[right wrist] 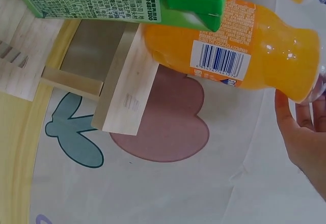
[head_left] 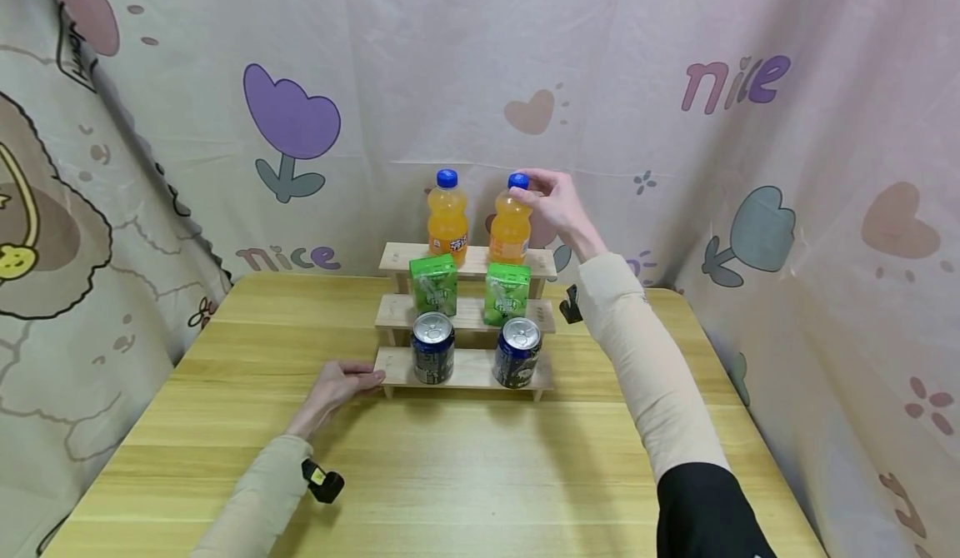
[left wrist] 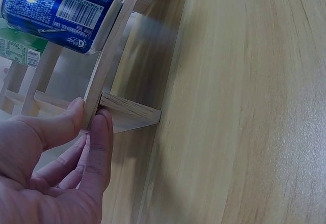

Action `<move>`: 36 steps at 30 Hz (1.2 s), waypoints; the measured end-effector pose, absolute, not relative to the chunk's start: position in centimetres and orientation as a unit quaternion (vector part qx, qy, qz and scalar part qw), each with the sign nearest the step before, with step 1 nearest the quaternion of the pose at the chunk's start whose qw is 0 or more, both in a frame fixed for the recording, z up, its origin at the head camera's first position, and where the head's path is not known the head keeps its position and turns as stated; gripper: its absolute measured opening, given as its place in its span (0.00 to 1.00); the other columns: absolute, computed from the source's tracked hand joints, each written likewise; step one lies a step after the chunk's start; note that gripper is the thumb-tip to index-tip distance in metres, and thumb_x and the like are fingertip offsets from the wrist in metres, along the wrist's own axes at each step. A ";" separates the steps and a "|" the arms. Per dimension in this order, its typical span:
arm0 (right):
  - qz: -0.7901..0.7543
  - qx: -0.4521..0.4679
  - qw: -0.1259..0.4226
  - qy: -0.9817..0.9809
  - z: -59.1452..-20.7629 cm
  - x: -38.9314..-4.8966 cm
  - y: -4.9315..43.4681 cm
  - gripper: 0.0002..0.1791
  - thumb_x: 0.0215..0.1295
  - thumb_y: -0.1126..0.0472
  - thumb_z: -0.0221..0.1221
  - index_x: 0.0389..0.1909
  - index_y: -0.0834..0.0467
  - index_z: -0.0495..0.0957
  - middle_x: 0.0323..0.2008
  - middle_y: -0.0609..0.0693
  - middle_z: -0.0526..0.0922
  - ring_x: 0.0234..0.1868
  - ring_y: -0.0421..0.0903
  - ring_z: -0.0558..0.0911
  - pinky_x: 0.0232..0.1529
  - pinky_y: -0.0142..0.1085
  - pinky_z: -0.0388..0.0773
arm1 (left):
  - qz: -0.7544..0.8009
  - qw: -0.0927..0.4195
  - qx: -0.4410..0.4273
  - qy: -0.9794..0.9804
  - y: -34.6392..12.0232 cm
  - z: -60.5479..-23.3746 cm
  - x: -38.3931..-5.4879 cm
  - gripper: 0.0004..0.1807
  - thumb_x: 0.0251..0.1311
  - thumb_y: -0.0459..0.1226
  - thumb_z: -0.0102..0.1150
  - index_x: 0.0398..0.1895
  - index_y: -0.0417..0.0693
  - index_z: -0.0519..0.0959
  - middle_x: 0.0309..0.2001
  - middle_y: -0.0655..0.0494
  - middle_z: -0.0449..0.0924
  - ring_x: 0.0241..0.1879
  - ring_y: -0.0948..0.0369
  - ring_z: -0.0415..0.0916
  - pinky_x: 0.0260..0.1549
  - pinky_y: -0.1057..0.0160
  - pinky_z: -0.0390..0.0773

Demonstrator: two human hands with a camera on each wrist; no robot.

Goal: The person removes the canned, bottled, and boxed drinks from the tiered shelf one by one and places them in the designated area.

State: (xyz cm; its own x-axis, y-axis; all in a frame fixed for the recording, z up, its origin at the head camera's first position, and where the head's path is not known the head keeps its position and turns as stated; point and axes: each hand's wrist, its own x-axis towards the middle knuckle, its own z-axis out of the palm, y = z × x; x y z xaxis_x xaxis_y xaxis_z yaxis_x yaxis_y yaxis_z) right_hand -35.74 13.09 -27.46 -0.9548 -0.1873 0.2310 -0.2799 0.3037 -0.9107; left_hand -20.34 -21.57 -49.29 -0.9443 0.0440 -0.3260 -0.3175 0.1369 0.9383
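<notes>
A three-tier wooden shelf (head_left: 392,312) stands on the table. My left hand (head_left: 339,390) pinches the left end of its lowest board between thumb and fingers, plain in the left wrist view near the shelf leg (left wrist: 132,111). With its fingers round the neck, just under the blue cap, my right hand (head_left: 553,201) holds the right orange drink bottle (head_left: 510,226), which is upright on the top board. To its left stands another orange drink bottle (head_left: 447,221). Two green drink cartons (head_left: 433,285) occupy the middle board. On the bottom board are two dark blue cans (head_left: 432,350).
The light wood table (head_left: 480,475) extends in front of and beside the shelf. A patterned cloth (head_left: 420,108) hangs close behind the shelf and along both sides. Each wrist carries a small black camera (head_left: 324,483).
</notes>
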 end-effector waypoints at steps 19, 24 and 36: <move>0.597 0.140 0.080 -0.786 -26.6 -34.9 13.8 0.20 0.68 0.65 0.64 0.59 0.66 0.79 0.43 0.48 0.85 0.45 0.41 0.79 0.53 0.28 0.79 | 0.655 0.149 -0.105 0.734 -21.6 -49.2 -20.3 0.29 0.64 0.30 0.64 0.63 0.21 0.67 0.41 0.49 0.88 0.39 0.62 0.87 0.50 0.62 0.87; 0.597 0.134 0.091 -0.785 -26.3 -34.6 15.3 0.20 0.68 0.64 0.63 0.59 0.67 0.79 0.44 0.45 0.84 0.46 0.40 0.77 0.58 0.32 0.78 | 0.654 0.147 -0.105 0.734 -21.6 -49.2 -20.3 0.29 0.64 0.30 0.63 0.63 0.20 0.67 0.40 0.49 0.89 0.38 0.64 0.87 0.49 0.62 0.88; 0.577 0.081 0.115 -0.804 -26.3 -33.9 21.0 0.22 0.69 0.60 0.64 0.60 0.64 0.78 0.41 0.36 0.81 0.50 0.39 0.75 0.65 0.38 0.75 | 0.640 0.133 -0.101 0.751 -21.6 -49.3 -20.4 0.27 0.63 0.31 0.66 0.60 0.20 0.71 0.40 0.47 0.89 0.37 0.63 0.87 0.46 0.63 0.88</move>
